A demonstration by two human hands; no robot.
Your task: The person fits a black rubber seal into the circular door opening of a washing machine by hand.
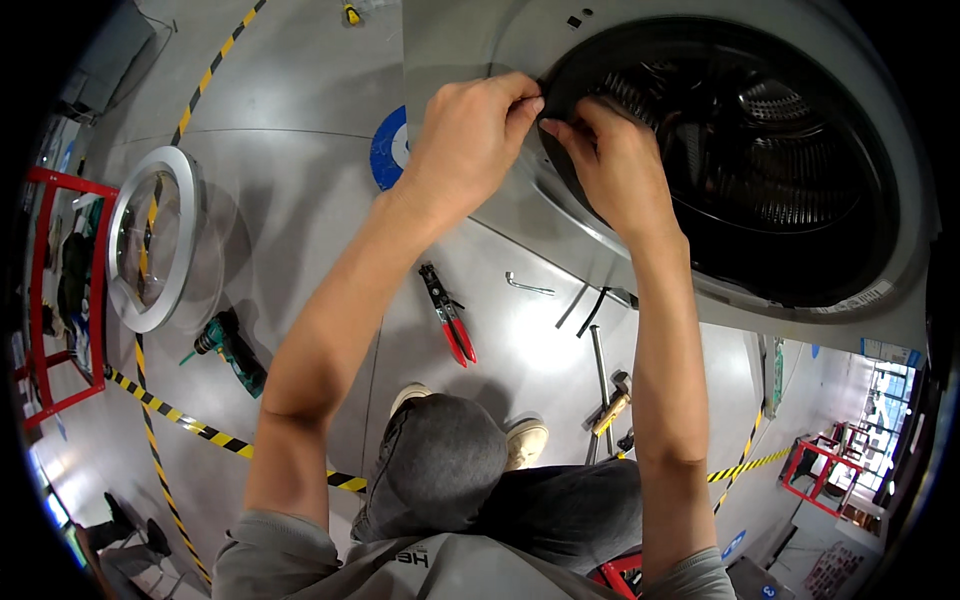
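Note:
In front of me at the upper right is a grey front-loading washing machine with its round opening uncovered. A black rubber door seal rings that opening, and the metal drum shows inside. At the seal's left edge, my left hand pinches the rim between thumb and forefinger. Close beside it, my right hand reaches over the opening's edge, its thumb and bent fingers closed on the seal's lip. The fingertips partly cover the spot they grip.
Red-handled pliers, a bent wrench, a hammer and a long metal bar lie on the floor. Left of me are a green cordless drill and the detached round door. Striped tape crosses the floor beside a red-framed rack.

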